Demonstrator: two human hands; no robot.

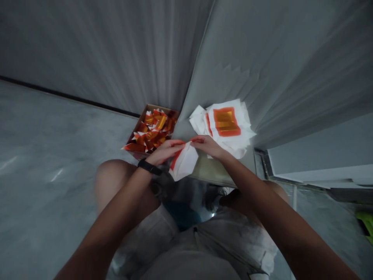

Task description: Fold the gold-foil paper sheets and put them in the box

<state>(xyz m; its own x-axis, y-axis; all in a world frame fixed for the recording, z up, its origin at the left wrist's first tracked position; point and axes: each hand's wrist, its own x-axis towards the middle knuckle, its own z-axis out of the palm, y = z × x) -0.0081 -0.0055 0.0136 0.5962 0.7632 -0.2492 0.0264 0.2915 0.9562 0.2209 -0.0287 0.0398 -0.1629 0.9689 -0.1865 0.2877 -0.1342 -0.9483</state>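
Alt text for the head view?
The left hand and right hand pinch a folded white paper with a red edge. Beyond sit a box of folded red-and-gold papers and a stack of white sheets with orange squares.

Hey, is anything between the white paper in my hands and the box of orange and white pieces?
Yes, your left hand lies between the white paper and the cardboard box, across the box's near corner. Nothing else visible stands between them.

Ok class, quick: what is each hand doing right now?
Left hand: closed, holding a folded white-and-red paper.
Right hand: closed, pinching its top corner.
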